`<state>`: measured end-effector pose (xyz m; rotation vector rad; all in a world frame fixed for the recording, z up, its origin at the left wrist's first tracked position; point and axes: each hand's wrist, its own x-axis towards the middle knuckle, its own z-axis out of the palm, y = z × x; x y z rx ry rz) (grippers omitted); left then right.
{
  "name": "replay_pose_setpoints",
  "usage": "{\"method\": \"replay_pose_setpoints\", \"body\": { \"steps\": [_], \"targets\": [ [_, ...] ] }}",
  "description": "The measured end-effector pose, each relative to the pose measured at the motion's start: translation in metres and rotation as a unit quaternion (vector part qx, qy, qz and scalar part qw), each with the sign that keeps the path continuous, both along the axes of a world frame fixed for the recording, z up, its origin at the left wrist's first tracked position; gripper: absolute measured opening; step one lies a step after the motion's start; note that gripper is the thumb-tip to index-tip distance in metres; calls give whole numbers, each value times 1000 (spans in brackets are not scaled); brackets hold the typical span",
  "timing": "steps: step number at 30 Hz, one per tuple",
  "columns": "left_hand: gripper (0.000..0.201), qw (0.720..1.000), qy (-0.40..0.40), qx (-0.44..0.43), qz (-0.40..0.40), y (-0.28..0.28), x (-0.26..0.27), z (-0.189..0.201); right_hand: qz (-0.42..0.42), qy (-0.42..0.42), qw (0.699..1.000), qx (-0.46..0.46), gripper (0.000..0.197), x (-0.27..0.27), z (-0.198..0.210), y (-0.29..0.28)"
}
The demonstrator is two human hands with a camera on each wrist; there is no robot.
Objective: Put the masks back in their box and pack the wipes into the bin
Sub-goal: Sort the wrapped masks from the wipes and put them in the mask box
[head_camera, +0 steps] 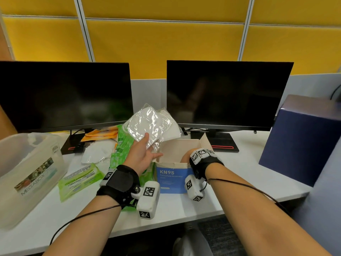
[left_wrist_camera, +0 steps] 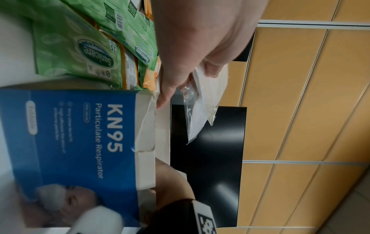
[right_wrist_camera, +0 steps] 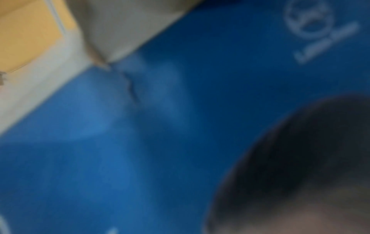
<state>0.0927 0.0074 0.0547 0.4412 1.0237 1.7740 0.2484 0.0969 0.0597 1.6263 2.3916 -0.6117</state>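
My left hand [head_camera: 142, 154] pinches a few white masks in clear wrappers [head_camera: 151, 124], thumb on top, up in the air over the back left corner of the open KN95 mask box [head_camera: 171, 180]. The left wrist view has those masks [left_wrist_camera: 200, 101] edge-on beyond my left hand [left_wrist_camera: 200, 39], above the box [left_wrist_camera: 80, 142]. My right hand [head_camera: 185, 157] grips the box's front right rim, its fingers hidden inside. The right wrist view is filled by the blurred blue box face [right_wrist_camera: 140, 142]. Green wipes packs [head_camera: 79, 180] lie left of the box, more green wipes [left_wrist_camera: 74, 52] beside it.
A clear plastic bin [head_camera: 27, 163] stands open at the far left. Another wrapped mask [head_camera: 96, 154] and orange packs [head_camera: 101, 134] lie behind the wipes. Two dark monitors [head_camera: 227, 95] stand at the back. A tall dark blue box [head_camera: 302, 137] sits at the right edge.
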Motion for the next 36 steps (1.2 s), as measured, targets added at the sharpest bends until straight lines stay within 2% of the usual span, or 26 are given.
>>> {"method": "replay_pose_setpoints", "body": {
  "steps": [2, 7, 10, 11, 13, 14, 16, 22, 25, 27, 29, 30, 31, 33, 35, 36],
  "targets": [
    [35, 1000, -4, 3, 4, -1, 0, -1, 25, -77, 996, 31, 52, 2, -3, 7],
    [38, 999, -41, 18, 9, 0, -1, -5, 43, -67, 997, 24, 62, -11, -10, 17],
    [36, 997, -73, 28, 23, 1, -1, -6, 32, 36, 999, 6, 37, -22, 5, 15],
    [36, 994, -95, 38, 30, 1, -4, -6, 14, 102, 995, -14, 31, -27, 11, 11],
    [40, 988, -135, 63, 40, 2, -12, -4, -27, 269, 957, -102, 29, -34, 19, 7],
    [41, 987, -138, 69, 42, 2, -16, -3, -39, 325, 933, -150, 31, -36, 20, 4],
    [40, 990, -117, 66, 38, 4, -22, 0, -39, 350, 914, -199, 33, -40, 18, 2],
    [39, 996, -76, 27, -27, 6, -11, -1, -40, 418, 879, -226, 36, -39, -1, -2],
    [39, 997, -59, 27, -51, 10, -11, -7, -61, 499, 818, -279, 44, -35, -7, 5],
    [39, 998, -30, 18, -47, 12, -11, -7, -84, 578, 754, -302, 51, -32, -9, 12],
    [36, 999, -20, 10, -40, 13, -11, -6, -109, 660, 674, -314, 56, -26, -9, 18],
    [36, 999, -18, 9, -38, 13, -11, -6, -114, 685, 645, -318, 57, -22, -8, 19],
    [35, 999, -14, 6, -35, 13, -11, -6, -108, 698, 630, -323, 55, -19, -7, 19],
    [34, 1000, -10, 1, -29, 13, -10, -7, -75, 690, 650, -309, 42, -17, -6, 16],
    [36, 1000, -12, -8, -26, 14, -10, -8, -62, 678, 677, -280, 38, -20, -8, 13],
    [37, 1000, -13, -10, -25, 13, -10, -8, -72, 681, 679, -264, 38, -21, -8, 14]
  ]
}}
